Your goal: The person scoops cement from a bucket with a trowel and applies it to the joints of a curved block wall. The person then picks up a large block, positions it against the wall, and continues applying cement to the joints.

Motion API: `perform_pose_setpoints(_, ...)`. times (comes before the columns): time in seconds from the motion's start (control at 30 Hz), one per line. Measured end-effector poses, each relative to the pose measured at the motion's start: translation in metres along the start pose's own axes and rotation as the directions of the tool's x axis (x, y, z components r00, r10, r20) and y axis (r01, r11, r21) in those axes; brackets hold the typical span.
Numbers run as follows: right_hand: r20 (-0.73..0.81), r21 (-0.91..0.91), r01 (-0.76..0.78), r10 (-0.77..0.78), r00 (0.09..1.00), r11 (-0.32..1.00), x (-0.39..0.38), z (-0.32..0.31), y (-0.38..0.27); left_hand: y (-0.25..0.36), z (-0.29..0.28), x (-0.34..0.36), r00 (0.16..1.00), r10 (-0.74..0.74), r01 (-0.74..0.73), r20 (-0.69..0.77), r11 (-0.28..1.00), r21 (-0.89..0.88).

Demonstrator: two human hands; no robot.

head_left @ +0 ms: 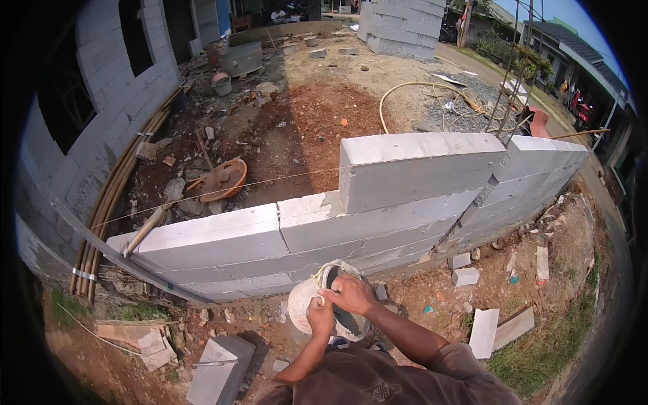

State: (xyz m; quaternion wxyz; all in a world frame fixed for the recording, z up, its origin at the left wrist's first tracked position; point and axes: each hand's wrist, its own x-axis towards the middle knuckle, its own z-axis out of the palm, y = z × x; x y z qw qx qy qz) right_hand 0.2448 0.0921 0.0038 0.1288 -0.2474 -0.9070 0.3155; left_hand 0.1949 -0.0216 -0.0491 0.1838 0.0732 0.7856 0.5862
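Just in front of my body is a whitish, mortar-crusted bucket (301, 305) with dark grey stuff inside. My left hand (320, 316) is closed in a fist at the bucket's rim; what it grips is hidden. Across the bucket's mouth reaches my right hand (352, 295), its fingers curled and meeting the left hand. Whatever lies in those fingers is too small to make out. A yellowish strip (317, 275) sticks up from the bucket beside the hands. Beyond the bucket runs a low wall of light grey blocks (250, 234), its right part one course higher.
A taut string (270, 181) crosses above the wall. A long straight bar (152, 273) and a wooden stick (143, 231) lean at its left end. Loose blocks (219, 371) and offcuts (483, 332) lie around me. Behind the wall stands an orange basin (233, 177).
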Motion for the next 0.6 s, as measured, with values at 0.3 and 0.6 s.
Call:
perform_pose_setpoints(0.3, -0.052, 0.04, -0.349, 0.351, 0.935, 0.936, -0.019, -0.056, 0.098, 0.008, 0.104, -0.033, 0.903, 0.091, -0.107, 0.42, 0.994, 0.013)
perform_pose_setpoints(0.6, 0.024, 0.693, -0.515, 0.699, 0.715, 0.504, -0.128, -0.178, 0.233, -0.014, 0.237, -0.039, 0.835, -0.192, 0.217, 0.515, 0.976, 0.011)
